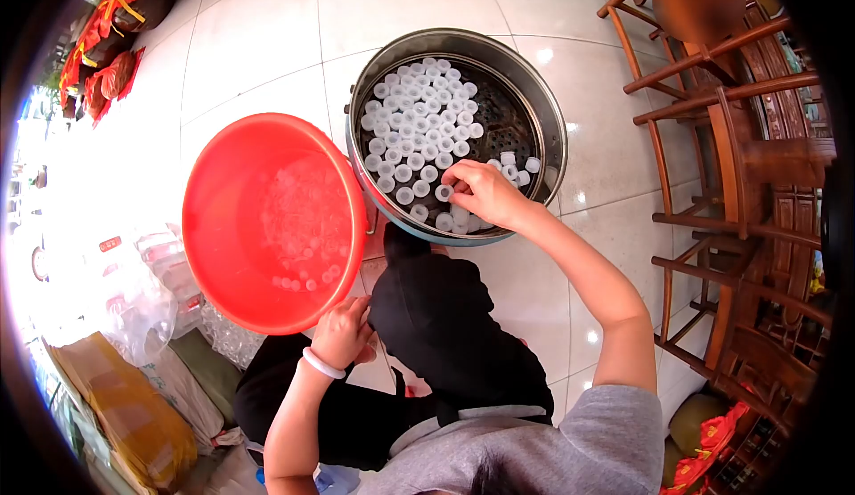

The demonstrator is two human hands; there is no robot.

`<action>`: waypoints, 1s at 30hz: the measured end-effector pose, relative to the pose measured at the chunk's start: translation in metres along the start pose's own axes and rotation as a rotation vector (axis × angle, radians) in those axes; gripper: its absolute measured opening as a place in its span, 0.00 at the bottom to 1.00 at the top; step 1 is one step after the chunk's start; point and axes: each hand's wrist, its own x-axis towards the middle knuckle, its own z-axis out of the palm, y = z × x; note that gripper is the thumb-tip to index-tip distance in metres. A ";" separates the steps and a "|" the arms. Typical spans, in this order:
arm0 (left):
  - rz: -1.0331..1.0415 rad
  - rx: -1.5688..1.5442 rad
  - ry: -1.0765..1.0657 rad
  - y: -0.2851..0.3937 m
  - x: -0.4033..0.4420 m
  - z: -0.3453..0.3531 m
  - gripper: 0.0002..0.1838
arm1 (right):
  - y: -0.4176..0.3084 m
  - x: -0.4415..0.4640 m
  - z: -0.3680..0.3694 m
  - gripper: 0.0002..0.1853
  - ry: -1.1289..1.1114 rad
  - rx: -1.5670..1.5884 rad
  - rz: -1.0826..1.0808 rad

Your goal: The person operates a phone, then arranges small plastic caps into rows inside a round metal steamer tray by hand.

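A round metal steamer pan holds many small translucent white cups, standing close together over its left part. Inside its lower edge, my right hand has its fingers closed on one small cup. A few more cups lie in a loose group just above that hand. To the left is a red plastic basin with several small cups in its bottom. My left hand, with a white bangle on the wrist, is at the basin's lower right rim; its fingers are bent and partly hidden.
Wooden chairs stand along the right side. Clear plastic bags and a yellow-brown package lie at the lower left. Dark jars with red cloth are at the upper left. My black-clad knees are below the pan.
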 end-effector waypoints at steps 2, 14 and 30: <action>-0.002 -0.002 0.004 -0.003 -0.001 0.001 0.16 | 0.001 0.001 0.002 0.10 0.032 -0.015 -0.012; 0.083 -0.067 0.116 0.001 0.001 0.001 0.18 | 0.009 -0.003 -0.005 0.13 0.145 -0.120 0.133; 0.050 0.020 0.049 0.000 0.003 0.000 0.19 | 0.097 0.056 -0.066 0.17 0.322 -0.196 0.313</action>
